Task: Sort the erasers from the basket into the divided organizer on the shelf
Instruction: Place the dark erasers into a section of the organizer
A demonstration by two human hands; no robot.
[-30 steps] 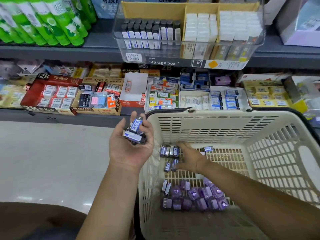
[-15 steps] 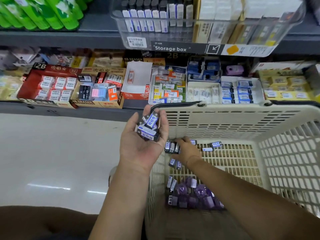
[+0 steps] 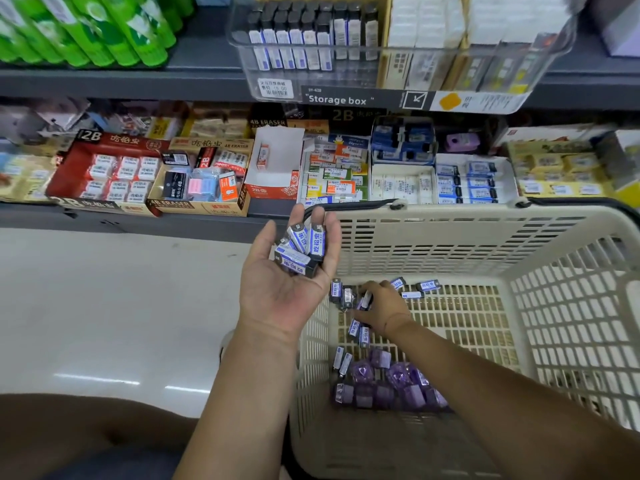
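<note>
A beige plastic basket (image 3: 450, 244) stands in front of me. On its floor lie several black erasers with blue-white sleeves (image 3: 358, 332) and a heap of purple erasers (image 3: 384, 386). My left hand (image 3: 287, 282), palm up beside the basket's left rim, holds several black erasers (image 3: 301, 249) in curled fingers. My right hand (image 3: 381, 306) reaches down inside the basket and pinches one black eraser (image 3: 363, 301) among the loose ones. The clear divided organizer (image 3: 398, 84) sits on the upper shelf, black erasers in its left section, white ones to the right.
The lower shelf behind the basket carries open cardboard boxes of erasers (image 3: 201, 178) and small packs (image 3: 405, 181). Green bottles (image 3: 90, 26) lie on the upper shelf at left. Pale floor (image 3: 104, 306) spreads to the left of the basket.
The view has tilted and come nearer the shelf. My left hand rose slightly with its erasers. My right hand shifted among the loose black erasers and now pinches one.
</note>
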